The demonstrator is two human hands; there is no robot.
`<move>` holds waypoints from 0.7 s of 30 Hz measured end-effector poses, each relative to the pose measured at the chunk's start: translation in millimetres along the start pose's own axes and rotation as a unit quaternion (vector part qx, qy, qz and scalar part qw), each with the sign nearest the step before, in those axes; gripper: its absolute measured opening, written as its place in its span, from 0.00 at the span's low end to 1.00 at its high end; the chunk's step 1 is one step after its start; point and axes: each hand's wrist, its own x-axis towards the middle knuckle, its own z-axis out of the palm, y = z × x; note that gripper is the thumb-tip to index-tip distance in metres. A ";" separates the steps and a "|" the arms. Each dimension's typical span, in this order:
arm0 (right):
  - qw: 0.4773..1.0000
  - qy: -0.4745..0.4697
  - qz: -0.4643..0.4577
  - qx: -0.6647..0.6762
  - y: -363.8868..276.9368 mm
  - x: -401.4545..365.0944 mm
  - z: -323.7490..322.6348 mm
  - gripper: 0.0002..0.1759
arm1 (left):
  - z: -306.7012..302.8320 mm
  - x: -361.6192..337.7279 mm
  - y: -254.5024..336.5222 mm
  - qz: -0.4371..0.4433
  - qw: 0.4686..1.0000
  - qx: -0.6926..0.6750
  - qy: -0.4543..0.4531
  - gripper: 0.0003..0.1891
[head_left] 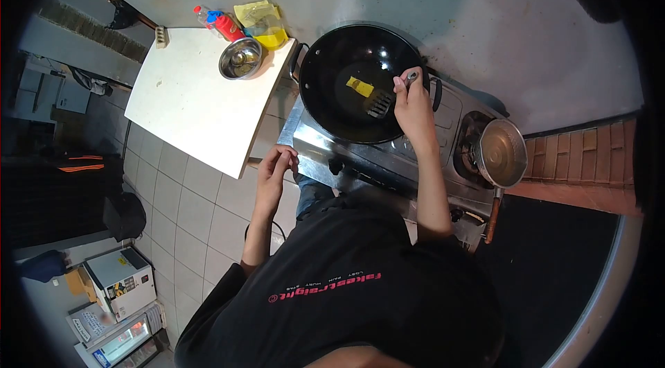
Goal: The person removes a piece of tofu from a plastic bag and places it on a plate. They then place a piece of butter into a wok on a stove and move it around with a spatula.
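Observation:
My right hand (414, 108) is wrapped around the handle of a slotted spatula (378, 104). The spatula's blade reaches down into a large black wok (325, 101) on the stove. Beside the blade, a flat yellow piece with a brown patch (360, 86) lies in the wok. Hanging in front of the stove's left corner, my left hand (276, 162) has its fingers curled in, thumb near the fingertips, and nothing shows in it.
Right of the wok, a saucepan (502, 153) of liquid sits on the stove (388, 167), its brown handle pointing toward me. On the white table (194, 104) at left stand a metal bowl (240, 58), a red bottle (227, 27) and a yellow packet (267, 25).

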 end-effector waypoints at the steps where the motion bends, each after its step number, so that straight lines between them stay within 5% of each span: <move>1: 1.000 0.002 -0.003 0.003 0.3 0.0 0.2 0.11 | -0.4 0.0 -0.4 -0.001 1.000 0.001 0.000 0.10; 21: 1.000 0.001 0.010 -0.004 -2.1 -1.9 0.1 0.12 | -2.8 -0.7 -0.1 0.000 1.000 0.005 0.000 0.11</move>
